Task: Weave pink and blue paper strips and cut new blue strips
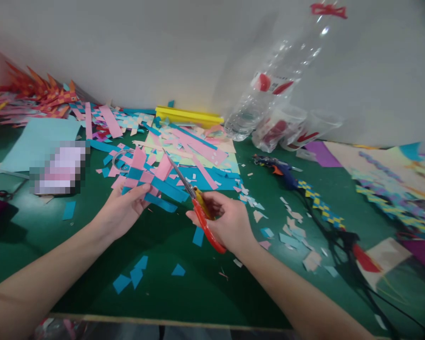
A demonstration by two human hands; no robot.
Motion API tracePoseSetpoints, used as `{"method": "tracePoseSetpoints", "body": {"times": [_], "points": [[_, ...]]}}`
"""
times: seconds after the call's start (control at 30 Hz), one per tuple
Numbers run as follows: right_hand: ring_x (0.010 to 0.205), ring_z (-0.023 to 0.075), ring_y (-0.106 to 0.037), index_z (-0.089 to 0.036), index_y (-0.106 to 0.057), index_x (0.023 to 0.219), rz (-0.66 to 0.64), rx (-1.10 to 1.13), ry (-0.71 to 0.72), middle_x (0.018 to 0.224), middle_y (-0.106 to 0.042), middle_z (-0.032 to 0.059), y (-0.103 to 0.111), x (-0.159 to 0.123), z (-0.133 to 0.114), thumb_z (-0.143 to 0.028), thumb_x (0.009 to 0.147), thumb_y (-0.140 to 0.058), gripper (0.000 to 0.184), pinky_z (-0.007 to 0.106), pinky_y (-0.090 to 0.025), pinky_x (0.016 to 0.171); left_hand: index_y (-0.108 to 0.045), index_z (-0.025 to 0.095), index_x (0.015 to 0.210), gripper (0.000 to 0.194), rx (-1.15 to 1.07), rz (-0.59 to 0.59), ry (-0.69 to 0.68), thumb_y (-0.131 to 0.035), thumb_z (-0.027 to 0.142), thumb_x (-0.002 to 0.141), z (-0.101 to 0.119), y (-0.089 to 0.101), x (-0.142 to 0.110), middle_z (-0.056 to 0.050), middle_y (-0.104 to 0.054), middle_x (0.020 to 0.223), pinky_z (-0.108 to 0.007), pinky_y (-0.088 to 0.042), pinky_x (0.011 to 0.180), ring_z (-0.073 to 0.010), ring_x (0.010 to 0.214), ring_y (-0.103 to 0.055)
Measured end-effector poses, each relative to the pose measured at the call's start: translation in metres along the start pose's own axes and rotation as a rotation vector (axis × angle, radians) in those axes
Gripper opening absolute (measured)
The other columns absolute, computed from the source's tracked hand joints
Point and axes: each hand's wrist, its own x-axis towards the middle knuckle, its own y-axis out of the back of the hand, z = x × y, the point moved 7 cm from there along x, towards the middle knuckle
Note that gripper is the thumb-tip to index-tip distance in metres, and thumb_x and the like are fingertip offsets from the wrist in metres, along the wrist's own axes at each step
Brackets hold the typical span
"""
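My left hand (127, 203) pinches a woven piece of pink and blue paper strips (141, 178), its loose blue ends pointing right and pink ends standing up. In my right hand (230, 217) is a pair of scissors (206, 222) with red and yellow handles. Their blades reach up and left, close to the woven piece's right side; whether they touch a strip I cannot tell. Behind the woven piece lie pink paper strips (200, 146) and blue paper. Small blue scraps (136, 276) are scattered on the green table (156, 297) in front of my hands.
A large plastic bottle (269, 85) and clear cups (279, 125) stand by the wall. A blue glue gun (283, 172) with a black cord lies right. Several paper scraps (293, 236) litter that side. At left are a blurred-out phone-like object (62, 165) and light blue paper (38, 139).
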Motion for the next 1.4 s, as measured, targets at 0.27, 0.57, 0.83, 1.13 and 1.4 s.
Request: {"method": "tracePoseSetpoints", "body": {"times": [0.27,0.57,0.83,1.13,1.4], "points": [[0.072,0.0186,-0.062,-0.019,-0.059,0.095,0.027,0.012,-0.030,0.081,-0.065,0.0044,0.005,0.005,-0.001,-0.047,0.064,-0.072,0.043,0.036,-0.053,0.067,-0.068,0.020,0.080,0.010,0.009,-0.023,-0.036,-0.075,0.017,0.074,0.003,0.005,0.001,0.003,-0.071,0.080,-0.022,-0.057,0.073,-0.0128,0.077,-0.069],[0.088,0.0228,-0.059,-0.021,-0.050,0.120,-0.146,-0.129,-0.006,0.107,-0.061,0.0098,-0.004,0.003,-0.005,-0.043,0.073,-0.067,0.055,0.044,-0.051,0.079,-0.069,0.021,0.089,0.014,-0.010,-0.021,-0.076,-0.072,0.014,0.076,0.006,0.005,0.001,0.003,-0.073,0.093,-0.021,-0.056,0.077,-0.0127,0.084,-0.069],[0.080,0.0205,-0.063,-0.021,-0.060,0.105,-0.169,-0.134,-0.032,0.097,-0.068,0.0068,-0.010,0.001,-0.003,-0.037,0.069,-0.071,0.042,0.036,-0.052,0.069,-0.069,0.023,0.087,0.016,0.027,-0.015,-0.066,-0.075,0.018,0.073,0.005,0.003,0.000,0.004,-0.073,0.090,-0.021,-0.057,0.072,-0.0138,0.082,-0.069],[0.069,0.0172,-0.061,-0.019,-0.063,0.090,-0.112,-0.059,-0.031,0.082,-0.068,0.0044,-0.006,-0.001,-0.004,-0.038,0.067,-0.073,0.032,0.033,-0.052,0.062,-0.066,0.020,0.074,0.010,0.022,0.001,-0.050,-0.076,0.017,0.073,0.004,0.002,0.000,0.005,-0.067,0.070,-0.022,-0.058,0.071,-0.0101,0.069,-0.066],[0.063,0.0151,-0.060,-0.019,-0.066,0.087,-0.110,-0.074,0.005,0.076,-0.068,0.0027,-0.006,-0.002,-0.003,-0.039,0.067,-0.074,0.029,0.031,-0.053,0.059,-0.068,0.019,0.077,0.012,0.036,0.031,-0.007,-0.078,0.019,0.070,0.000,0.006,0.000,0.002,-0.070,0.076,-0.019,-0.056,0.062,-0.0126,0.071,-0.068]]}}
